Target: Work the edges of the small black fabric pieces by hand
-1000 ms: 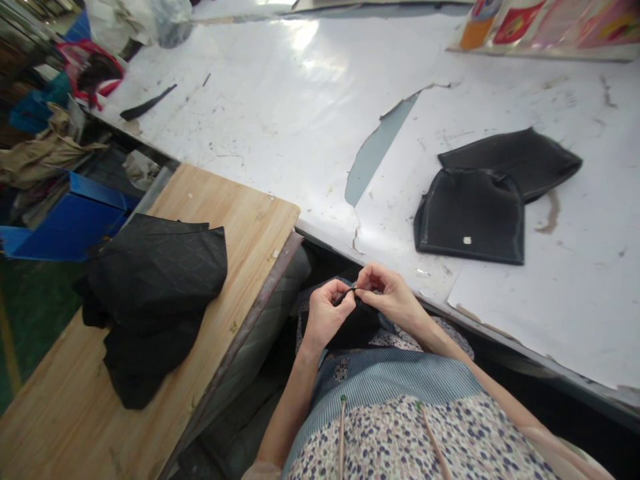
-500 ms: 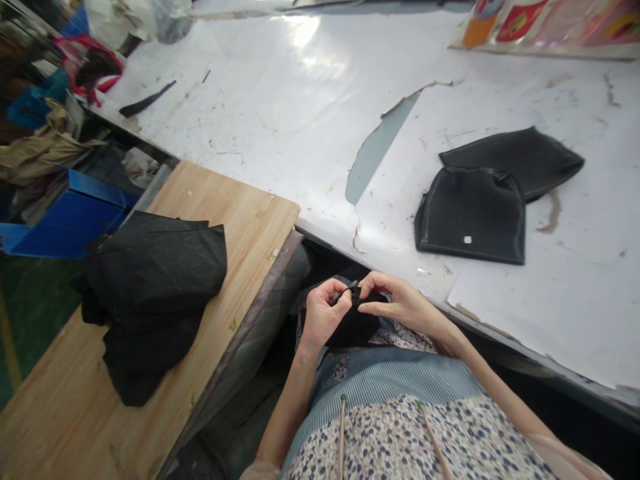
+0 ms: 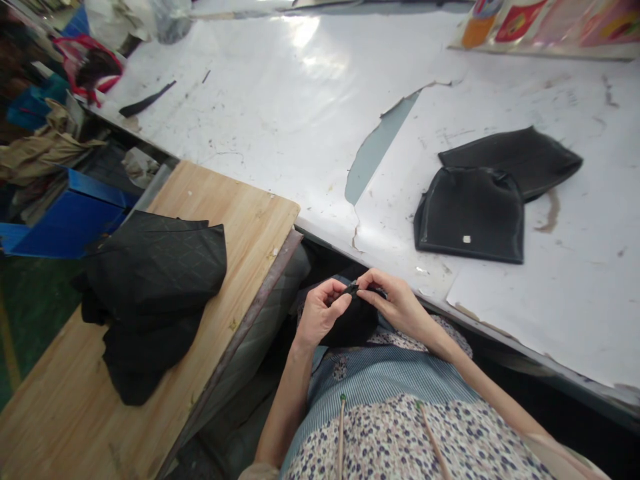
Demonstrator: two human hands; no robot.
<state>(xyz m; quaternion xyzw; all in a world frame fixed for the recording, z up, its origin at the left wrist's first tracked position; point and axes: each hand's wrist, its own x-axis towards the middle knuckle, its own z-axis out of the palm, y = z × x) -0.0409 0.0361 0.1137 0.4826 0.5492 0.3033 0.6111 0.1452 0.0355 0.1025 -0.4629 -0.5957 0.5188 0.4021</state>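
Note:
Over my lap hangs a piece of black fabric (image 3: 354, 321), its upper edge pinched between both hands. My left hand (image 3: 323, 313) grips that edge with thumb and forefinger. Close beside it, my right hand (image 3: 395, 300) pinches the same edge, thumb and fingertips pressed together. What sits right between the fingertips is too small to make out. On the white-covered table (image 3: 280, 127), ahead and to the right, lies a black leather-like pouch (image 3: 473, 213) with a small white mark. Another black piece (image 3: 515, 157) lies partly under it.
To my left, a pile of black quilted fabric (image 3: 160, 267) rests on a wooden board (image 3: 240, 220). Beyond it stand a blue bin (image 3: 75, 213) and a red bag (image 3: 90, 67). A black strip (image 3: 147, 100) lies on the table. Plastic packaging (image 3: 550, 30) is at the back right.
My right thumb has moved up to close against its fingertips on the fabric edge. My left hand stays almost in place. Nothing else has visibly moved.

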